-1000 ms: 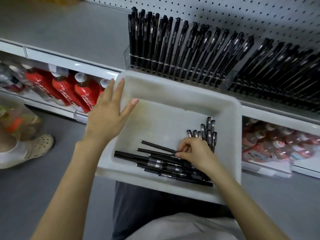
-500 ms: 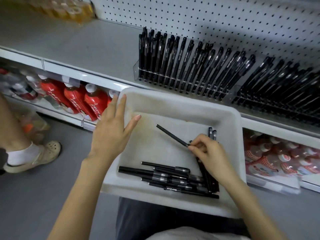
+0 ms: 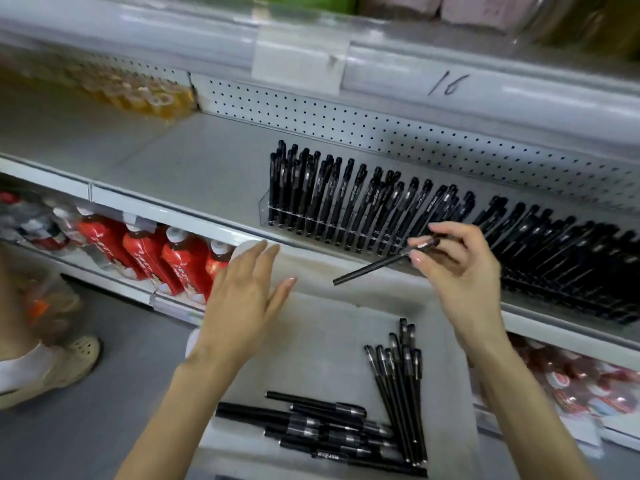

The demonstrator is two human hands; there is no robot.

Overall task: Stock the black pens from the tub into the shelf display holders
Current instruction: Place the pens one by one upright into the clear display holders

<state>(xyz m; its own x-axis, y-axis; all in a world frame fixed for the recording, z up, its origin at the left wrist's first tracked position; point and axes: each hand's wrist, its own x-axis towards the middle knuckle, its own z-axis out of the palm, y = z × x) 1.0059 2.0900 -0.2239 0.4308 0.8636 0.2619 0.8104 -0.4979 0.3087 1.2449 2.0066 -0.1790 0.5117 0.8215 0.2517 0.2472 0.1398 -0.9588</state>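
A white tub (image 3: 339,306) sits against the shelf edge below me, with several black pens (image 3: 349,431) lying loose in its near right part. My right hand (image 3: 460,268) pinches one black pen (image 3: 374,268) above the tub's far rim, its tip slanting down to the left. It hovers just in front of the clear display holder (image 3: 353,213), which is packed with upright black pens. A second full holder (image 3: 568,258) stands to the right. My left hand (image 3: 242,299) rests with straight fingers on the tub's left rim.
The grey shelf (image 3: 173,168) left of the holders is bare, backed by white pegboard (image 3: 381,129). Red bottles (image 3: 145,254) fill the shelf below. Another person's foot in a beige shoe (image 3: 45,368) stands on the floor at left. A shelf edge marked 16 hangs overhead.
My right hand has lifted one pen out of the tub and carried it up toward the display holder. The view has tilted up. My left hand stays on the tub's rim.
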